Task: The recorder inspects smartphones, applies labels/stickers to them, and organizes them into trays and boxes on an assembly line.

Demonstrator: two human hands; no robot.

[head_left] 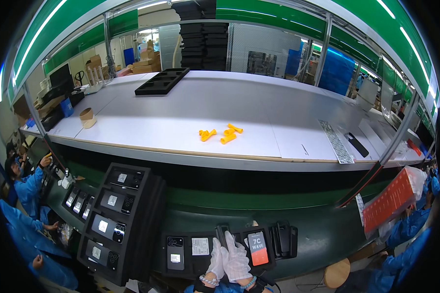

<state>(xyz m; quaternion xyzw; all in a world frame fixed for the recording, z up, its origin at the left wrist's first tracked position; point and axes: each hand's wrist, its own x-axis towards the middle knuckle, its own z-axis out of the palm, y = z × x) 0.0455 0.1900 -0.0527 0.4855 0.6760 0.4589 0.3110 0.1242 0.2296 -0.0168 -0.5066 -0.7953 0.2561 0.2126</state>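
Note:
Both my hands wear white gloves and are close together at the bottom middle. My left hand (215,260) and my right hand (236,260) are closed around the two sides of a dark phone-like slab (222,229); its lower part is hidden behind the gloves. Left of them, a black foam tray (164,251) bears a dark phone (175,259) with a camera block and a white label, and a white printed card (200,246) lies beside it. Close to my right hand is a phone (257,248) with a grey-and-orange front.
Several dark phone-sized pieces (282,239) lie at the right. A tall stack of black foam trays (149,195) with labelled phones stands left. Beyond is a raised white bench (181,122) with yellow pieces (228,138). Blue-clad people work on both sides, near a red package (388,207).

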